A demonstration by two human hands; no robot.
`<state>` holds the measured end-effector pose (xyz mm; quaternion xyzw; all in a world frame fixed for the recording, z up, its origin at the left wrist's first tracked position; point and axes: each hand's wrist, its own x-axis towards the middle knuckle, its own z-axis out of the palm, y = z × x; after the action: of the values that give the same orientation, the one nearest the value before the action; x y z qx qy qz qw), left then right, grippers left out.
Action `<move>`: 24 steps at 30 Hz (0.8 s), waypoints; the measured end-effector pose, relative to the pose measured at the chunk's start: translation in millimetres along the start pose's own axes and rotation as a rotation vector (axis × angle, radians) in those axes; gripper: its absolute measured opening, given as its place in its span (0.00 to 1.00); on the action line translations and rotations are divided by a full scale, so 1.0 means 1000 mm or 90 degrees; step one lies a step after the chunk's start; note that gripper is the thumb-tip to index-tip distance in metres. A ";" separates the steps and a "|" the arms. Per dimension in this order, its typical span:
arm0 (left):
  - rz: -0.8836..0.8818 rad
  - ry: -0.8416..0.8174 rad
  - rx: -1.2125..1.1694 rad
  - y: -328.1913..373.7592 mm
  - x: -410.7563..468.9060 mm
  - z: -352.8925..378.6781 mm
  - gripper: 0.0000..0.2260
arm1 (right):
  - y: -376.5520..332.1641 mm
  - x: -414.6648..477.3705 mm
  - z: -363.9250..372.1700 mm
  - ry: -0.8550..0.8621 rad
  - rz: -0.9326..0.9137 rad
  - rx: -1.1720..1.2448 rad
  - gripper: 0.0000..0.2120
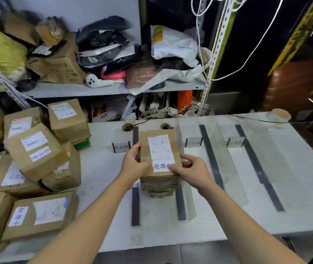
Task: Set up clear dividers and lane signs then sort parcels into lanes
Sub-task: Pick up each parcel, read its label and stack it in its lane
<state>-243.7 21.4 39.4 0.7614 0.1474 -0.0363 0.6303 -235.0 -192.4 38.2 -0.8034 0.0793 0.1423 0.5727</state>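
Note:
A brown cardboard parcel [159,149] with a white shipping label lies on top of a short stack of parcels [160,187] in the lane between two dark strips. My left hand [135,164] grips its left side. My right hand [190,168] holds its near right corner, over the label. Clear dividers [228,161] stand on dark base strips [211,157] across the white table. Three small lane signs stand at the back of the lanes: one on the left [121,146], one in the middle [193,142] and one on the right [235,142].
Several labelled cardboard parcels [35,151] are piled at the table's left. A metal shelf [94,90] behind holds bags, boxes and a white handheld device. A paper cup [280,117] stands at the far right. Cables hang above and run across the table's back edge.

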 end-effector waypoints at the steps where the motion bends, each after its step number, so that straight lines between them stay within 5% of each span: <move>1: -0.012 0.001 0.003 -0.005 0.002 0.001 0.35 | 0.005 0.003 0.002 -0.008 0.007 -0.007 0.31; 9: -0.049 0.018 0.061 -0.027 0.013 0.001 0.41 | 0.024 0.011 0.008 0.001 0.024 -0.065 0.32; 20: -0.065 0.024 0.083 -0.011 0.004 0.003 0.33 | 0.000 0.013 0.009 -0.009 0.052 -0.186 0.32; 24: -0.080 0.034 0.103 0.000 -0.005 -0.021 0.32 | -0.032 0.016 0.022 0.026 -0.034 -0.306 0.28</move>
<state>-250.9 41.2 45.1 0.8000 0.2081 -0.0669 0.5588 -213.8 -160.5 55.0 -0.9212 0.0333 0.1258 0.3667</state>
